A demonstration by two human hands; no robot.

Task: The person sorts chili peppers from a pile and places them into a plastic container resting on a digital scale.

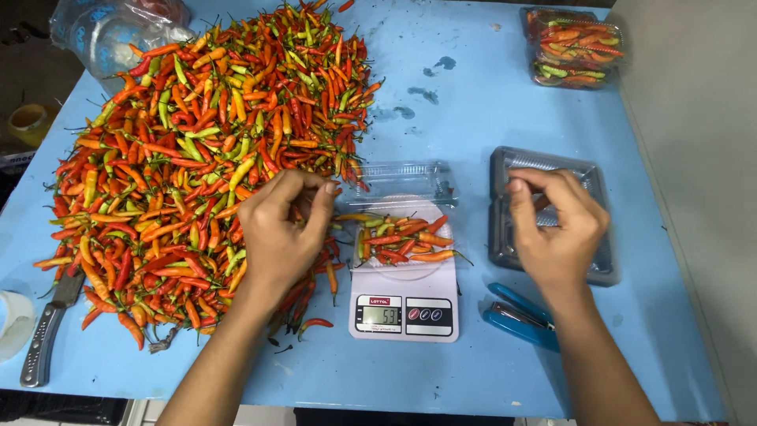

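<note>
Open clear clamshell tray (398, 207) of chillies sitting on a small white digital scale (404, 293) near the front edge of the blue table (473, 102), roughly at mid-width; hinged lid thrown back toward the far edge, the few red, orange and green pods inside lying mostly crosswise, long axes running left to right. Just left of that tray, touching distance from its near-left corner, left hand (282, 230) hovering over the right fringe of the big heap of chillies (197, 158), fingers curled in and fingertips pinched together near the thumb; something small possibly nipped there, but cannot tell for certain. Tray lying to the right of and slightly nearer than those fingertips, so clearly the closer hand to it. Further right, well apart from the scale, right hand (558, 225) resting over a stack of empty clear trays (548, 213) near the right edge, fingers loosely bent, tips on the rim of the top tray, nothing lifted clear. Blue stapler (516, 315) just in front of that stack, between wrist and front edge. Filled, closed tray of chillies (574, 47) off in the far right corner. Knife with dark handle (47, 327) by the front left corner, beside a pale cup (14, 319); crumpled plastic bag (118, 31) at the far left corner.
</note>
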